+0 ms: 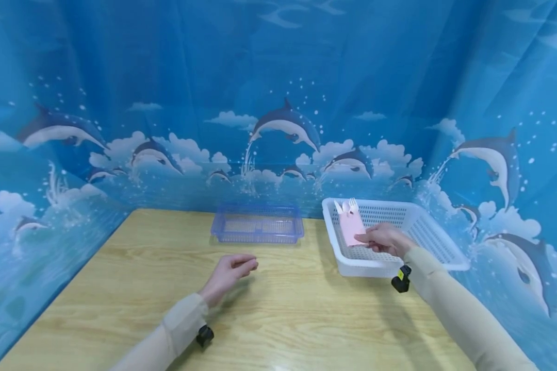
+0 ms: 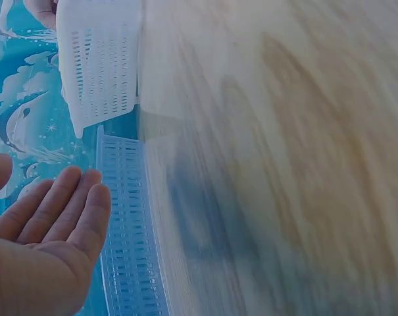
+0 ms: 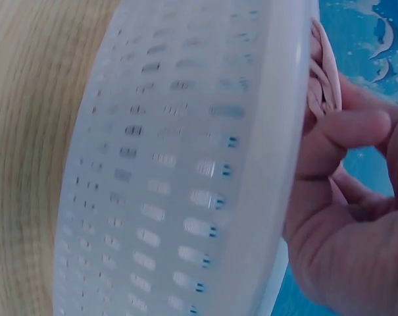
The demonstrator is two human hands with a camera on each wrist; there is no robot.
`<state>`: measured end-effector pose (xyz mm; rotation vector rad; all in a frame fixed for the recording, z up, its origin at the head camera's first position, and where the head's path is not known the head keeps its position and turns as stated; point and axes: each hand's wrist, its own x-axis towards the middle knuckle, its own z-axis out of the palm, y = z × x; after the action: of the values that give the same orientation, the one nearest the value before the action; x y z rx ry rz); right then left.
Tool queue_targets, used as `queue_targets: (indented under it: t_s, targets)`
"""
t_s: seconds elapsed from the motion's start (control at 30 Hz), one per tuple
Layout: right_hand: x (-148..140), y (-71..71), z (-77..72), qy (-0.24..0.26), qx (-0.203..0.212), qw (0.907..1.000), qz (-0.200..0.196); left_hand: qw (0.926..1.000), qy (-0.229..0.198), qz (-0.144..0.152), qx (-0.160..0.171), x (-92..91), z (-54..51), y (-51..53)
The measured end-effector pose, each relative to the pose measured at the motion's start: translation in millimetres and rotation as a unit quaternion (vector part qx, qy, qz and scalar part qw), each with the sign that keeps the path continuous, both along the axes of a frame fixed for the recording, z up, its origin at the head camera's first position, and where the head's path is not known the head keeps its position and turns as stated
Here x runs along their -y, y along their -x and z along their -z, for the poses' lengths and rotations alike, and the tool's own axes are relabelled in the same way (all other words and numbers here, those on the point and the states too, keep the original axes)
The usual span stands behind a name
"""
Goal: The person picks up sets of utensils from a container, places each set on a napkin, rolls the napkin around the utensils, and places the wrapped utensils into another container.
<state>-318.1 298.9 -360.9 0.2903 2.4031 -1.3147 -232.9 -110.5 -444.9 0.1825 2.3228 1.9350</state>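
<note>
In the head view my right hand (image 1: pixel 385 239) pinches the lower end of a folded pink napkin (image 1: pixel 351 229) over the white perforated basket (image 1: pixel 348 269). White plastic cutlery (image 1: pixel 346 207), a fork among it, sticks out of the napkin's top. In the right wrist view the basket wall (image 3: pixel 166 171) hides most of the napkin (image 3: pixel 323 72) and part of the right hand (image 3: pixel 350 197). My left hand (image 1: pixel 229 273) hovers above the table, in front of a translucent blue-purple basket (image 1: pixel 260 238). In the left wrist view the left hand (image 2: pixel 47 243) has nearly straight fingers and holds nothing.
The light wooden table (image 1: pixel 278 309) reaches back to a blue curtain (image 1: pixel 204 93) printed with dolphins. At its back edge the two baskets stand side by side, with a small gap between them. The white basket is larger and farther right.
</note>
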Motion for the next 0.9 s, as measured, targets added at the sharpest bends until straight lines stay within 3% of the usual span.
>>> queue_targets:
  t_s: [0.43,0.7,0.9]
  targets:
    - [6.8,5.0,13.6,-0.081,0.03,0.9956,-0.036,0.9999,-0.01,0.003,0.008,11.9,-0.7,-5.1]
    - [13.8,7.7,19.1,-0.072,0.046,0.9955,-0.041,0.9998,-0.017,0.004,0.001,11.7,1.1,-8.1]
    - [17.6,8.8,21.7,-0.095,0.038,0.994,-0.039,0.9998,-0.018,-0.002,0.004,11.6,2.8,-6.7]
